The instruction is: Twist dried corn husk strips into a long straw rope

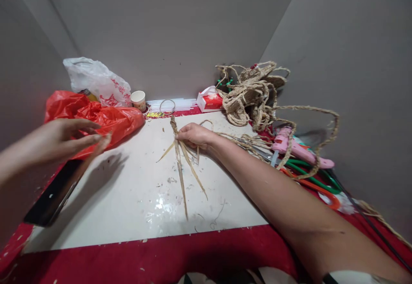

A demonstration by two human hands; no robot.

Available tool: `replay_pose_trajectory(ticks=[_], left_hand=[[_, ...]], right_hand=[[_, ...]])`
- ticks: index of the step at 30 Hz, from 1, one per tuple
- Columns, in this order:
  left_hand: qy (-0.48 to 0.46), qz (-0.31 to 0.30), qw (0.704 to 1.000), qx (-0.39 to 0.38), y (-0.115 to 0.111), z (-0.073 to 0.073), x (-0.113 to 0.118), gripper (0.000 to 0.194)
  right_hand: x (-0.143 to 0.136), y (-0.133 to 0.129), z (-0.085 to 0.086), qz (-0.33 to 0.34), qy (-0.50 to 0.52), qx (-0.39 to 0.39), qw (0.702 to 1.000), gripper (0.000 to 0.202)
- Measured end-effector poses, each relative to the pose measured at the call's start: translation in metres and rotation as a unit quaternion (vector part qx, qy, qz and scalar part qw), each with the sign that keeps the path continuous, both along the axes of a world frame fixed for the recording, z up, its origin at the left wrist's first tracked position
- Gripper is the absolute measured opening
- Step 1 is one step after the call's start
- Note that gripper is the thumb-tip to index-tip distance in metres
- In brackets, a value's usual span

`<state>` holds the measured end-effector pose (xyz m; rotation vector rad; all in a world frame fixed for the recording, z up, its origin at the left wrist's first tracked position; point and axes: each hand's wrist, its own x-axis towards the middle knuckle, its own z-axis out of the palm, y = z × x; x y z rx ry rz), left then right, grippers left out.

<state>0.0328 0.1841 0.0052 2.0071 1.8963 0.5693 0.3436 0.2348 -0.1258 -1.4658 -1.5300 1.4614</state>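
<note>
Our short plaited length (174,124) lies near the middle of the white tabletop (128,219), its knotted end pointing away from us and its loose strands (180,172) fanning out toward us. Our right hand (195,133) pinches it between thumb and fingers just where the strands part, which seems the right spot: a firm grip there should stop the plait slackening. We do well to keep the strands separate and flat, and to pull each one snug with even tension, since thin dry-looking fibre may split. Our left hand (75,135), blurred, hangs beside the red bag (124,120) with its fingers loosely curved; we cannot tell whether the brownish streak at their tips is something held. The heap of rope (251,90) at the far right is best kept clear of our forearm.
</note>
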Motion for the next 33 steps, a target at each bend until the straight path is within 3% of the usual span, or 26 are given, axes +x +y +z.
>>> replay_pose_trajectory(ticks=[2, 4, 6, 8, 11, 14, 17, 24, 26, 33], left_hand=[[-0.035, -0.030, 0.999, -0.015, 0.011, -0.027, 0.031, 0.035], [-0.166, -0.095, 0.977, -0.097, 0.024, -0.056, 0.062, 0.033], [-0.270, -0.100, 0.952, -0.107, 0.036, -0.081, 0.094, 0.027], [-0.337, -0.102, 0.924, -0.147, 0.046, -0.100, 0.123, 0.024], [-0.428, -0.090, 0.884, -0.164, 0.057, -0.115, 0.153, 0.025], [-0.479, -0.058, 0.858, -0.176, 0.063, -0.122, 0.163, 0.020], [-0.482, -0.031, 0.851, -0.207, 0.065, -0.124, 0.162, 0.015], [-0.509, -0.019, 0.830, -0.228, 0.064, -0.123, 0.146, 0.016], [-0.516, -0.033, 0.818, -0.251, 0.063, -0.123, 0.143, 0.016], [-0.495, -0.037, 0.829, -0.259, 0.055, -0.120, 0.145, 0.018]], right_hand=[[0.001, 0.001, -0.001, 0.010, 0.052, -0.009, 0.999, 0.033], [0.001, 0.001, -0.001, 0.015, 0.094, -0.024, 0.995, 0.033], [0.002, 0.001, 0.000, 0.019, 0.125, -0.034, 0.991, 0.032], [0.003, 0.001, 0.001, 0.023, 0.143, -0.038, 0.989, 0.029], [0.004, 0.002, 0.001, 0.024, 0.152, -0.034, 0.988, 0.027], [0.005, 0.003, -0.002, 0.033, 0.156, -0.025, 0.987, 0.028], [0.005, 0.005, -0.005, 0.041, 0.153, -0.022, 0.987, 0.029], [0.005, 0.005, -0.005, 0.049, 0.149, -0.041, 0.987, 0.015], [0.004, 0.005, -0.006, 0.042, 0.146, -0.036, 0.988, 0.020], [-0.002, 0.003, -0.008, 0.032, 0.107, 0.000, 0.994, 0.035]])
